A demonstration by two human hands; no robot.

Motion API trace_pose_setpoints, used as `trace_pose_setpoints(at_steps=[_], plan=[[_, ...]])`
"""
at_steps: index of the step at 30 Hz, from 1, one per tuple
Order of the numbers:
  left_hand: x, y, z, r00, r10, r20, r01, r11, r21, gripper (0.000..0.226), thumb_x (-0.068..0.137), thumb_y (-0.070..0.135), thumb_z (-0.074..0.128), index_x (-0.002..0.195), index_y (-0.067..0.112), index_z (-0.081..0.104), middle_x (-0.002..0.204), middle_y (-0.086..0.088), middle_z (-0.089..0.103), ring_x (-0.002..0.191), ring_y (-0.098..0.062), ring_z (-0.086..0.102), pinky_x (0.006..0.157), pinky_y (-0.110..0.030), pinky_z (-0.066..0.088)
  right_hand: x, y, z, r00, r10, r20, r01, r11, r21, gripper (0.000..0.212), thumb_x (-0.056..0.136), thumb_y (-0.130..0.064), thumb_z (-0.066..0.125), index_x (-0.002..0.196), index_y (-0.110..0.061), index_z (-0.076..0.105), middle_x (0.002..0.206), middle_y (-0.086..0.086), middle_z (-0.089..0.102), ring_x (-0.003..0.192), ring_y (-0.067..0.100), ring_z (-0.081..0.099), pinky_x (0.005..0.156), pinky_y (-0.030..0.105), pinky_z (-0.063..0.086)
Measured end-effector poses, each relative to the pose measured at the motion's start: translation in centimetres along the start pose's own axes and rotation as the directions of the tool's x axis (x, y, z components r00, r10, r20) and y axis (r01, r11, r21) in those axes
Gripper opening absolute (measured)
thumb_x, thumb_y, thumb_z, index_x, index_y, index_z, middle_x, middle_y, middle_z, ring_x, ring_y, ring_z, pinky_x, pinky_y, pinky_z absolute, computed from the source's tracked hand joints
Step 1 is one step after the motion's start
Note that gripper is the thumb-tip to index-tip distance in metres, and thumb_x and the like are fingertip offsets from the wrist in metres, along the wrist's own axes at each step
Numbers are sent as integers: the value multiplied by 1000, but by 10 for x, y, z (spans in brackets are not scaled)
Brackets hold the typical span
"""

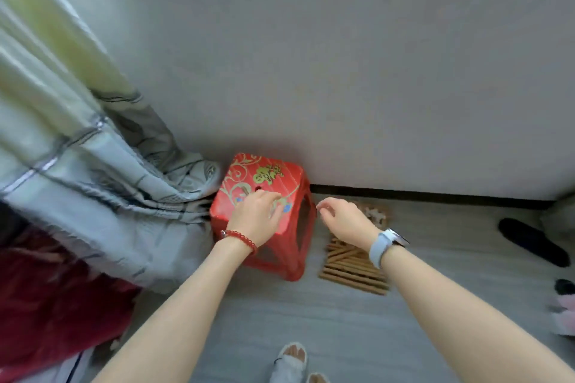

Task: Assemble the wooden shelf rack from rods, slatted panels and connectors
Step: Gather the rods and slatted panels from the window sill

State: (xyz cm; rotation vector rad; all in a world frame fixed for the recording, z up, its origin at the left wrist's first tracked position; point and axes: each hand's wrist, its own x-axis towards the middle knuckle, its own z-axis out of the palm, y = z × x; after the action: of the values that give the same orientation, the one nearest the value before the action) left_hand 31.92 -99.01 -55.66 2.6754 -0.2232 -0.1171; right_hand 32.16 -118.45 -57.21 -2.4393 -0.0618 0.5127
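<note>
A stack of wooden slatted panels and rods (351, 270) lies on the floor to the right of a red plastic stool (273, 171). Small pale connectors (375, 214) lie in a heap by the wall, just beyond the stack. My left hand (256, 218) lies on the stool's top with bent fingers. A short brown wooden piece (245, 189) shows at its fingertips, and blur hides whether the hand holds it. My right hand (342, 218) hovers above the stack, right of the stool, with loosely curled fingers and nothing in it.
A grey-green curtain (77, 134) hangs at the left and bunches against the stool. Dark red fabric (46, 298) lies at lower left. A black slipper (532, 241) and a pink one (563, 314) lie at the right. My sandalled foot (291, 357) stands below.
</note>
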Motion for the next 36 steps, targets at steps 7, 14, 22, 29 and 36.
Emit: trace_pose_setpoints(at_steps=[7, 14, 22, 29, 36], plan=[[-92, -33, -137, 903, -297, -311, 274, 954, -119, 28, 93, 24, 52, 117, 14, 62, 118, -5, 61, 110, -22, 56, 95, -36, 42, -16, -164, -10, 933, -357, 34, 358, 934, -11, 28, 94, -15, 42, 111, -11, 64, 108, 10, 68, 104, 28, 60, 85, 29, 42], [-232, -94, -240, 652, -515, -557, 522, 837, -164, 25, 91, 23, 53, 111, 15, 66, 111, -5, 64, 104, -23, 60, 92, -36, 45, -58, -325, 46, 728, -656, 197, 660, 749, 55, 24, 94, -14, 46, 105, -7, 66, 102, 12, 70, 99, 29, 62, 84, 30, 44], [-403, -173, -334, 381, -594, -708, 680, 699, -221, 23, 91, 22, 54, 107, 13, 67, 106, -5, 66, 99, -22, 62, 89, -35, 47, -144, -496, 145, 410, -843, 348, 873, 473, 117, 26, 95, -11, 43, 111, -4, 63, 105, 10, 68, 100, 27, 61, 86, 30, 45], [-545, -252, -432, 293, -548, -784, 746, 643, -171, 22, 91, 18, 53, 106, 10, 67, 106, -7, 65, 98, -23, 61, 86, -24, 40, -224, -656, 237, 254, -913, 319, 936, 315, 155, 27, 95, -10, 44, 113, -5, 64, 105, 12, 69, 100, 30, 63, 89, 34, 47], [-636, -324, -533, 234, -520, -821, 811, 571, -130, 24, 94, 24, 49, 110, 16, 65, 109, -1, 64, 102, -20, 58, 91, -32, 45, -266, -797, 300, 173, -950, 260, 958, 224, 180, 25, 95, -11, 44, 109, -8, 65, 100, 8, 68, 96, 26, 63, 84, 30, 46]])
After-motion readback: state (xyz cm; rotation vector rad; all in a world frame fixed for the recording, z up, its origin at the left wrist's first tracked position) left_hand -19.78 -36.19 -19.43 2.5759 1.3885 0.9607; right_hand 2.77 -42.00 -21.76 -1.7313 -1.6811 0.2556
